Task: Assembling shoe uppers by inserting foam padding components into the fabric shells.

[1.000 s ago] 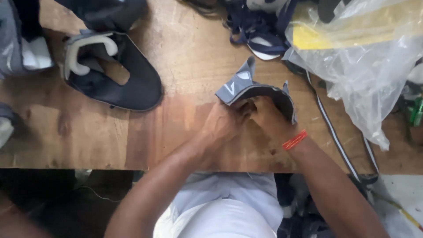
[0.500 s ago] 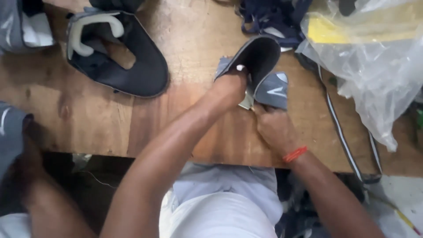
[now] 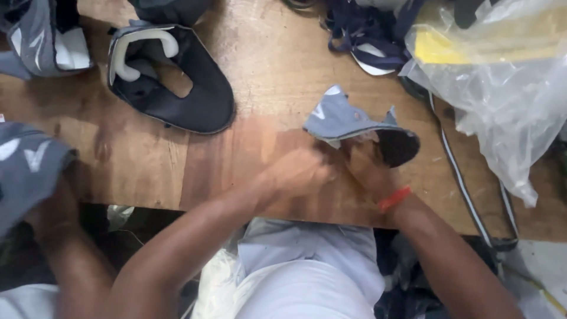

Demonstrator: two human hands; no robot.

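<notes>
Both hands meet at the near middle of the table. The right hand pinches the grey shoe upper from beneath, by the dark opening at its right end. The left hand is blurred, closed against the upper's lower edge; whether it truly grips cannot be told. The upper looks light, soft and floppy, likely to fold when lifted, so its stitched edges seem the firmest hold. A black upper lies well apart to the left, a plastic bag to the right.
</notes>
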